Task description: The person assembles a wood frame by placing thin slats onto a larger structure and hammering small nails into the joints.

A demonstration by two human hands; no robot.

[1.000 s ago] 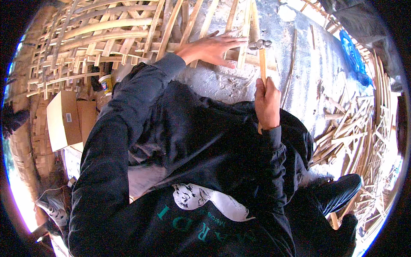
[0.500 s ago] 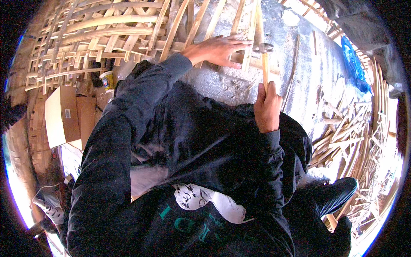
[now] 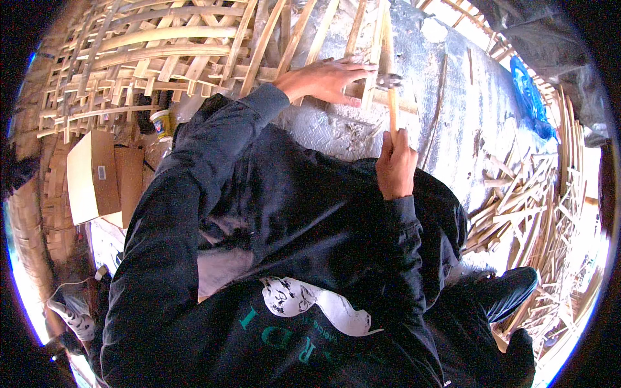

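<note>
So over on the left, fairly near, there's an open cardboard box (image 3: 87, 178), and past it on the far side a big bamboo lattice (image 3: 152, 45), pale strips criss-crossed, with some ends sticking out loose. Little yellow tub (image 3: 161, 123) sits just right of the box, on the near side of the lattice.

Then the left hand (image 3: 323, 81), reaching far and to the right, lying over the strips with its fingers apart, not clamped around anything that I can see. The fingertips reach a long pale strip (image 3: 377, 39) that runs from far to near.

Just right of that is the hammer (image 3: 393, 110), metal head on the far end, right by those fingertips. The right hand (image 3: 396, 169) is wrapped tight around the near part of its wooden handle.

Further right it's a silvery sheet (image 3: 462, 129) spread out under the work, then a messy heap of split strips (image 3: 521, 204) on the near side and some crumpled blue plastic (image 3: 530, 97) on the far side.
</note>
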